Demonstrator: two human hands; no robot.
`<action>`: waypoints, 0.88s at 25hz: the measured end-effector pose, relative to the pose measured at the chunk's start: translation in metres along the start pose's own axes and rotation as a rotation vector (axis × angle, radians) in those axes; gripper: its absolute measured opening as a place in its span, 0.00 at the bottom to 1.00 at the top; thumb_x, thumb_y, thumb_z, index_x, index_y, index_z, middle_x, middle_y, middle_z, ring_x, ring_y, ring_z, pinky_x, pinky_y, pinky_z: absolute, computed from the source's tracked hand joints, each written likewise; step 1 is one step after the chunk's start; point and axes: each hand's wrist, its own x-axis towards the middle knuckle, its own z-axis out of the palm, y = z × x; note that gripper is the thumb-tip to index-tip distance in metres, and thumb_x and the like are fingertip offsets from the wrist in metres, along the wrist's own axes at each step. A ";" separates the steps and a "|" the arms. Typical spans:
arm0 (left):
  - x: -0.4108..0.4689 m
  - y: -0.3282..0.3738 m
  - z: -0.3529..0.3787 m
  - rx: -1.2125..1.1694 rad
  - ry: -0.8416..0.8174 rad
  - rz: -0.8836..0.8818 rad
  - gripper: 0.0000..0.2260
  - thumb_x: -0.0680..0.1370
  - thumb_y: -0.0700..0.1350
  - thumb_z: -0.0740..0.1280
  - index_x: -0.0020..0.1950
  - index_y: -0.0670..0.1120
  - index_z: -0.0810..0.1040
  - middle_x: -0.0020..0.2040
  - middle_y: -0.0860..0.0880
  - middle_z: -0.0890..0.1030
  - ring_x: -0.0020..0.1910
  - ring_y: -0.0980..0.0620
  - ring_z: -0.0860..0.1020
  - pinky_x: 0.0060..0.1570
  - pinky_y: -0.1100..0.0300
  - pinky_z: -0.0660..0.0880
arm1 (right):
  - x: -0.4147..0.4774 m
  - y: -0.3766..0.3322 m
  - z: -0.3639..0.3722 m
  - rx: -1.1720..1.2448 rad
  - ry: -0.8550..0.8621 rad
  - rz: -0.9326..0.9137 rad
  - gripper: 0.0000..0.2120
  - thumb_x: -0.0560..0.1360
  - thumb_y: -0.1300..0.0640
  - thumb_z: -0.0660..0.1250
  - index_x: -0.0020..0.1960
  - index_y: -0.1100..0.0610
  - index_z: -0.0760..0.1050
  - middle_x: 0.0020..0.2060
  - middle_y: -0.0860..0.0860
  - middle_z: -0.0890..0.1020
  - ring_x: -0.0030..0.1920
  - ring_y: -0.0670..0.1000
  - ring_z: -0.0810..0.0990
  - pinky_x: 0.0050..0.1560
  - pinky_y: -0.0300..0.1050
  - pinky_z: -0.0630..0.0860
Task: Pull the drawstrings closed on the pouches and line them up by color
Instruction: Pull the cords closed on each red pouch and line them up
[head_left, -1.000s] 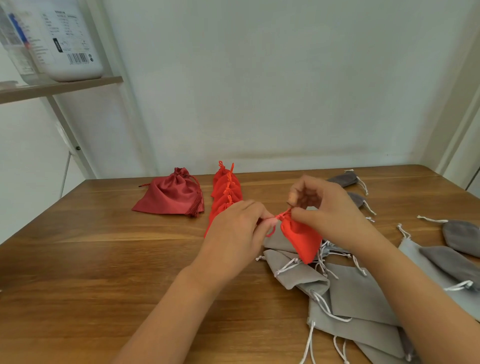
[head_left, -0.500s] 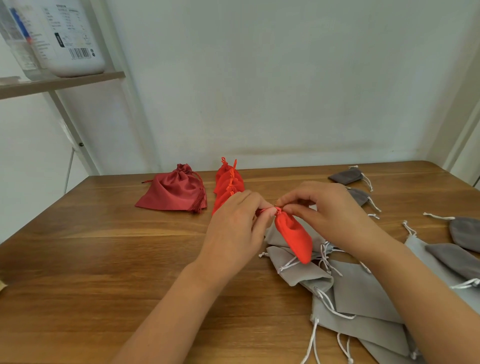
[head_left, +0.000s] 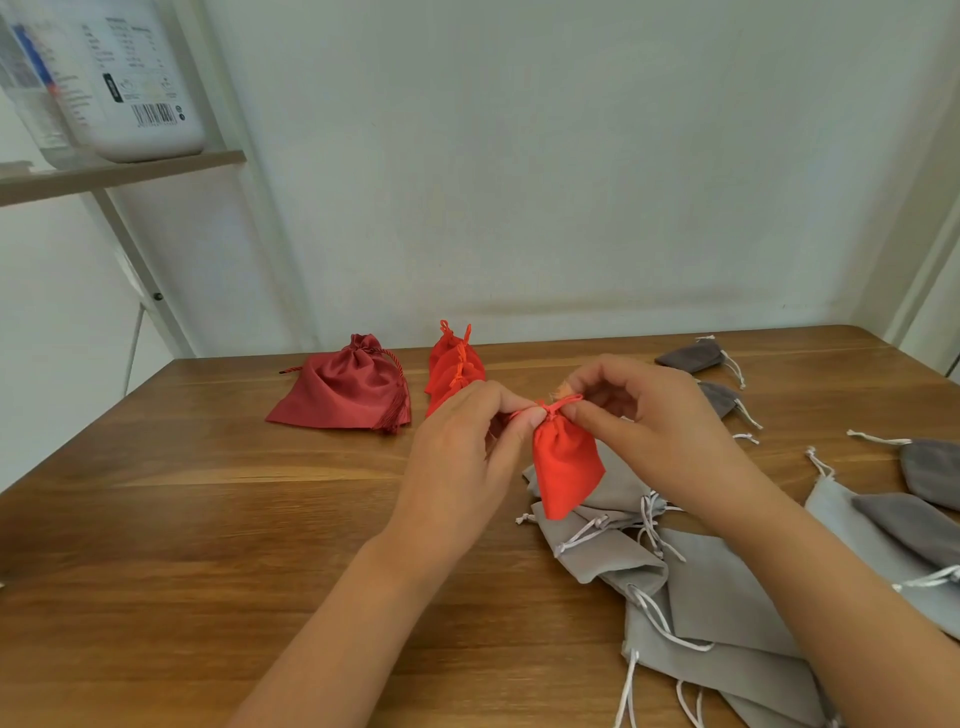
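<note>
Orange-red pouch (head_left: 566, 467) hangs just above the surface (head_left: 208, 519), and over the last second its neck has drawn into a tight gather. The left hand (head_left: 462, 447) and right hand (head_left: 654, 415) each pinch one end of the drawstring (head_left: 563, 402). I judge it closed and ready for its row.

Nearest, on the right, a heap of light grey pouches (head_left: 727, 613) lies with slack strings, not yet closed. Farther off, the orange-red row (head_left: 454, 366) waits, its near end hidden behind the left hand. A dark red pouch (head_left: 348, 395) lies to its left, and dark grey pouches (head_left: 691, 356) lie far right.
</note>
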 end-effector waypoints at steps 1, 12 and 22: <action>0.000 0.001 0.000 -0.003 -0.007 0.001 0.07 0.77 0.46 0.66 0.43 0.44 0.79 0.39 0.53 0.80 0.41 0.57 0.76 0.41 0.66 0.70 | 0.000 0.000 0.000 0.034 0.034 0.012 0.07 0.72 0.62 0.70 0.43 0.51 0.80 0.38 0.46 0.83 0.41 0.47 0.81 0.48 0.50 0.79; -0.002 0.008 0.000 -0.003 -0.037 0.045 0.09 0.78 0.49 0.63 0.43 0.45 0.77 0.38 0.55 0.78 0.39 0.58 0.74 0.39 0.70 0.67 | 0.003 -0.003 -0.002 0.552 0.051 0.117 0.05 0.73 0.69 0.66 0.43 0.61 0.76 0.38 0.56 0.83 0.40 0.50 0.80 0.45 0.41 0.77; -0.001 0.005 0.000 -0.227 -0.009 -0.142 0.04 0.78 0.44 0.65 0.44 0.48 0.78 0.38 0.57 0.81 0.38 0.62 0.77 0.38 0.70 0.70 | -0.002 -0.005 -0.007 0.265 -0.046 -0.079 0.15 0.72 0.65 0.70 0.55 0.51 0.81 0.45 0.49 0.84 0.46 0.50 0.83 0.48 0.38 0.79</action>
